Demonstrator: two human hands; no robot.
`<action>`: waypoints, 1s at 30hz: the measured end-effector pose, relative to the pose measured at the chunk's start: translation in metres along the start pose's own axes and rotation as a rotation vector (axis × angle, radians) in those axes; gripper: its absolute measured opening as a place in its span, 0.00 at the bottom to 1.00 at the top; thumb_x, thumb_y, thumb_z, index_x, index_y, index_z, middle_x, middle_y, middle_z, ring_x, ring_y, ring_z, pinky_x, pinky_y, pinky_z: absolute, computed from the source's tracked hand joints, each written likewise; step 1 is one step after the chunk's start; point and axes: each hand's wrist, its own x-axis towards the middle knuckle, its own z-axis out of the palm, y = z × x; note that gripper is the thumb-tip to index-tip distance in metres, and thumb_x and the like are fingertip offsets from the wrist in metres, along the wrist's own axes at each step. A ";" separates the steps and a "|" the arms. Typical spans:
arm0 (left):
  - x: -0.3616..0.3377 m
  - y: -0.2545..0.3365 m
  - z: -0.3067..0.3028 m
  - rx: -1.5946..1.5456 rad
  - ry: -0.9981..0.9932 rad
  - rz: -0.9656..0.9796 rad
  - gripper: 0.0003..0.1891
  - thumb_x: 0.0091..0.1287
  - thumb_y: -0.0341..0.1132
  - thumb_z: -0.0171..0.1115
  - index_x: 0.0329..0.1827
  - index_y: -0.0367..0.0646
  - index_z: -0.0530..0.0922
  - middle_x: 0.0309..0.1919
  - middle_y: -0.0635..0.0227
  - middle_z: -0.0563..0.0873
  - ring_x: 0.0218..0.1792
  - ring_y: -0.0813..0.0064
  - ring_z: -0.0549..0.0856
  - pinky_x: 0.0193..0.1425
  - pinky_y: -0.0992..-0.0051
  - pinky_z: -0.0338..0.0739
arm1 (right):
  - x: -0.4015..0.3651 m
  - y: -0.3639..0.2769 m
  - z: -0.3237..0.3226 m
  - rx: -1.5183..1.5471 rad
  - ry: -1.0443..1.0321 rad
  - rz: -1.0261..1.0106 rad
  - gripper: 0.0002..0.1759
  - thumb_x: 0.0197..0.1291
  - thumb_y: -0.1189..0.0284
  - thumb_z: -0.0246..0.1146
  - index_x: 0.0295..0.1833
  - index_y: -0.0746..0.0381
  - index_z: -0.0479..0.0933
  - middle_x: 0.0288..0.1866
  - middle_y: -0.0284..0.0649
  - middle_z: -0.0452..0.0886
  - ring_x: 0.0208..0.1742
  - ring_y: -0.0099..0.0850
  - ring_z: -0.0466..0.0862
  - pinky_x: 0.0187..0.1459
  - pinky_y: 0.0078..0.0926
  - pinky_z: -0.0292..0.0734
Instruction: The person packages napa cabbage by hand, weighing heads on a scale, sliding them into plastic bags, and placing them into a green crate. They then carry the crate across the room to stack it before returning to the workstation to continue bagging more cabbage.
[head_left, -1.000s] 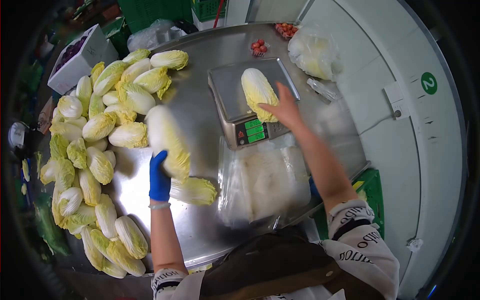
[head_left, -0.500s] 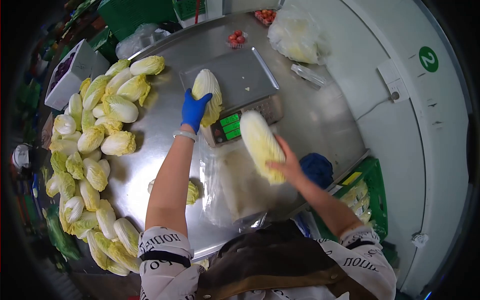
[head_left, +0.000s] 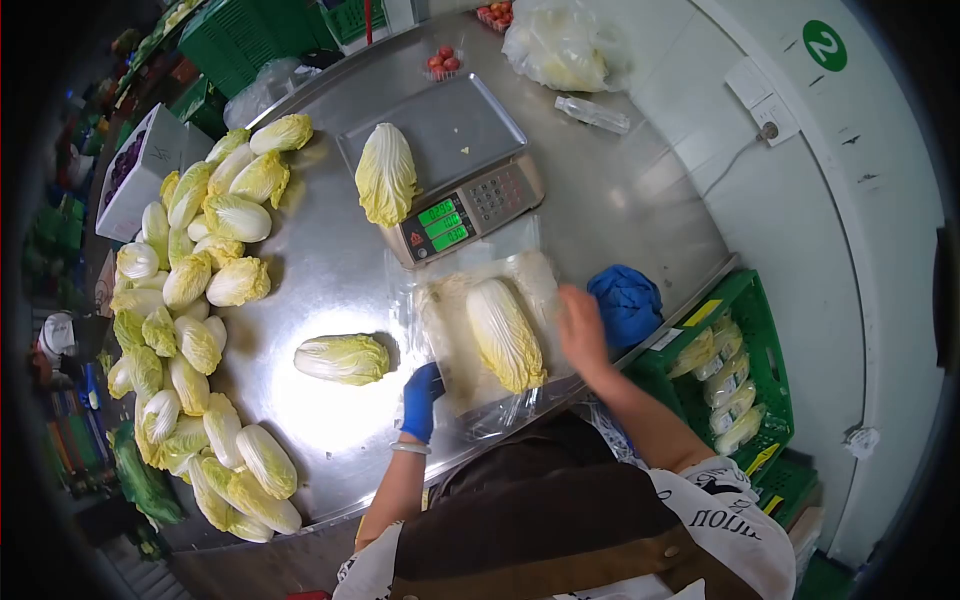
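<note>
A napa cabbage point(head_left: 503, 335) lies on a sheet of clear plastic film point(head_left: 447, 345) at the front of the steel table. My left hand point(head_left: 420, 402), in a blue glove, is at the film's lower left edge, its fingers closed on the film. To the right of this cabbage is my bare right hand point(head_left: 582, 330), fingers loosely extended beside the film's right side, slightly blurred. Another napa cabbage point(head_left: 387, 175) rests on the left part of the weighing scale point(head_left: 470, 205), whose green display is lit. A third cabbage point(head_left: 342, 359) lies left of the film.
A heap of napa cabbages point(head_left: 185, 345) covers the table's left side. On the right are a crumpled blue bundle point(head_left: 626, 303) and a green crate point(head_left: 770, 345) holding wrapped cabbages. Tomatoes point(head_left: 442, 63) and a plastic bag point(head_left: 560, 50) sit at the back, beside the wall.
One cabbage was let go on the scale and the other laid on the film. My left hand came down to the film's edge; my right hand let go and sits beside the laid cabbage.
</note>
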 end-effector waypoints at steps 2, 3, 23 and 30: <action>-0.003 -0.001 0.019 0.009 -0.056 0.003 0.20 0.73 0.43 0.51 0.60 0.39 0.75 0.49 0.64 0.84 0.47 0.74 0.83 0.53 0.74 0.76 | 0.014 0.047 0.007 0.179 -0.054 0.375 0.21 0.60 0.74 0.60 0.59 0.65 0.71 0.47 0.48 0.81 0.43 0.48 0.82 0.43 0.38 0.78; 0.001 0.002 0.027 0.019 -0.097 0.016 0.21 0.73 0.43 0.50 0.63 0.40 0.73 0.52 0.64 0.83 0.49 0.75 0.83 0.54 0.74 0.76 | 0.017 0.052 0.011 0.374 -0.213 0.526 0.22 0.59 0.72 0.62 0.59 0.65 0.71 0.46 0.47 0.81 0.42 0.46 0.82 0.42 0.37 0.78; 0.002 0.014 -0.031 1.333 -0.576 0.872 0.12 0.56 0.37 0.66 0.43 0.47 0.82 0.42 0.61 0.82 0.45 0.57 0.80 0.50 0.61 0.75 | -0.069 0.008 -0.101 1.097 -0.672 0.893 0.40 0.58 0.59 0.65 0.71 0.66 0.57 0.63 0.45 0.70 0.60 0.30 0.74 0.59 0.28 0.70; 0.030 -0.001 0.006 1.096 -0.481 0.902 0.05 0.57 0.35 0.65 0.33 0.45 0.83 0.37 0.61 0.84 0.41 0.58 0.81 0.48 0.64 0.75 | -0.089 -0.009 -0.114 1.064 -0.727 0.877 0.49 0.53 0.52 0.66 0.74 0.66 0.53 0.64 0.45 0.69 0.63 0.32 0.71 0.63 0.29 0.66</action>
